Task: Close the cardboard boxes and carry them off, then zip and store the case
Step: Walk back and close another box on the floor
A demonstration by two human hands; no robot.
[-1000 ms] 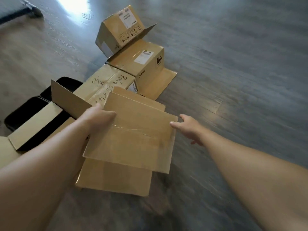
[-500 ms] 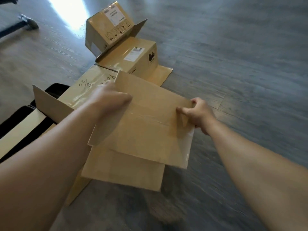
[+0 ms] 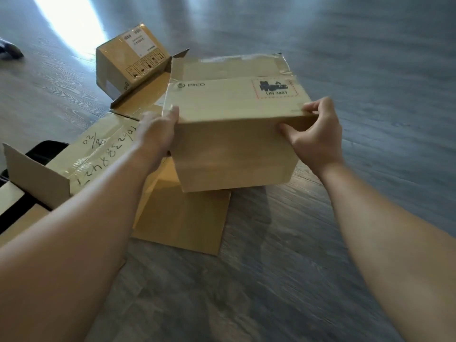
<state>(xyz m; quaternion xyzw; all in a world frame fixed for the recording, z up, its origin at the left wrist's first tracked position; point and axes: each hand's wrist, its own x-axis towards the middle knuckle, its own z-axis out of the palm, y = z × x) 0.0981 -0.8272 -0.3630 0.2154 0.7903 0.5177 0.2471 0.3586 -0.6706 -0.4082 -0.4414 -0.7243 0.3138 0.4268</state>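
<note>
Head view. Both hands grip a cardboard box from opposite sides, above the grey wood-grain floor. The left hand curls round the box's left edge, thumb on the upper face; the right hand clasps the right corner, fingers over the top edge and thumb on the near face. The upper face bears the printed word "PICO" with a round logo and a red-bordered mark reading "UN 3481". One taped flap stands open at the far side. Below it, a flat flap of a larger box rests on the floor; that box carries handwritten digits under clear tape, partly legible as "02/" and "822". A third box, tilted, lies farther back with white labels and handling pictograms too small to read. The black case lies at far left, mostly hidden.
</note>
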